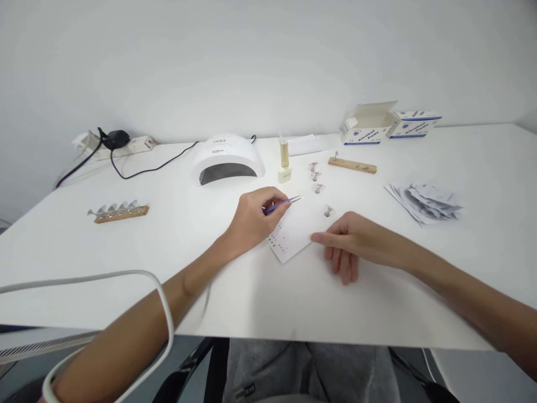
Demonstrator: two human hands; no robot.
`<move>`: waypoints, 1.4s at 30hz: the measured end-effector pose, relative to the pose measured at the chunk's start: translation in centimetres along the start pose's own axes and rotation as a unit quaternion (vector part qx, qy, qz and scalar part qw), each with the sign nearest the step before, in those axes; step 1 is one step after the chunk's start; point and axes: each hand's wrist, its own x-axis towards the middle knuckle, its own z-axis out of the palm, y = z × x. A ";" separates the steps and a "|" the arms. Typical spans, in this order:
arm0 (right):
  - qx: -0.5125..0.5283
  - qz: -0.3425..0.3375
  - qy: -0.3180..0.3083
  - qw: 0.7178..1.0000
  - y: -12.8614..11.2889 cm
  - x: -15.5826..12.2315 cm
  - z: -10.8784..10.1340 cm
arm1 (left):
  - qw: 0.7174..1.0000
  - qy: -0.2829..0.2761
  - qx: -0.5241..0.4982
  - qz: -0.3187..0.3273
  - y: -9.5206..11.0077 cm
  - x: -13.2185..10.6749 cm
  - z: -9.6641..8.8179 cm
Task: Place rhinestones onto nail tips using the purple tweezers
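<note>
My left hand (251, 219) is closed around purple tweezers (283, 204), whose tips point right above a small white card (293, 235) with rows of tiny dots. My right hand (351, 245) rests flat on the table with fingers stretched out, the fingertips touching the card's right edge. A small nail tip on a metal stand (328, 211) sits just beyond the card, and three more (314, 176) lie in a line farther back. A bottle with a gold top (284, 162) stands behind them.
A white nail lamp (227, 159) sits at the back centre. A wooden strip with several nail stands (121, 211) lies left, another wooden strip (352, 165) back right. Two white-blue boxes (388, 127), a pile of wrappers (425, 201), a power strip (113, 143).
</note>
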 end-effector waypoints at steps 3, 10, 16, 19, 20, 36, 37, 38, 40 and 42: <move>-0.112 -0.069 0.122 0.984 -0.7 -0.5 -2.9 | 1.000 -0.001 0.007 0.006 -0.1 0.0 0.0; -0.304 -0.099 0.243 0.916 0.8 1.2 -7.6 | 1.000 -0.002 0.014 0.020 -0.1 0.0 -0.1; -0.324 -0.147 0.207 0.911 1.5 2.5 -5.8 | 0.999 -0.010 0.027 0.037 0.0 -0.1 -0.1; -0.314 -0.147 0.222 0.911 1.3 2.7 -5.1 | 0.998 -0.011 0.034 0.048 0.2 -0.1 -0.1; -0.309 -0.148 0.227 0.912 1.3 2.7 -5.0 | 0.998 -0.011 0.037 0.052 0.2 -0.2 -0.1; -0.217 -0.179 0.190 0.941 1.1 2.3 -3.2 | 0.983 -0.051 0.060 0.167 -0.8 -0.3 0.4; -0.209 -0.182 0.184 0.943 1.1 2.3 -3.1 | 0.980 -0.056 0.066 0.178 -1.0 -0.4 0.5; -0.200 -0.186 0.178 0.945 1.2 2.3 -3.0 | 0.978 -0.059 0.072 0.188 -1.2 -0.5 0.6; -0.180 -0.195 0.168 0.949 1.4 2.4 -2.9 | 0.973 -0.062 0.085 0.206 -1.5 -0.6 0.8; -0.167 -0.203 0.162 0.951 1.7 2.5 -2.8 | 0.969 -0.064 0.099 0.217 -1.7 -0.7 1.0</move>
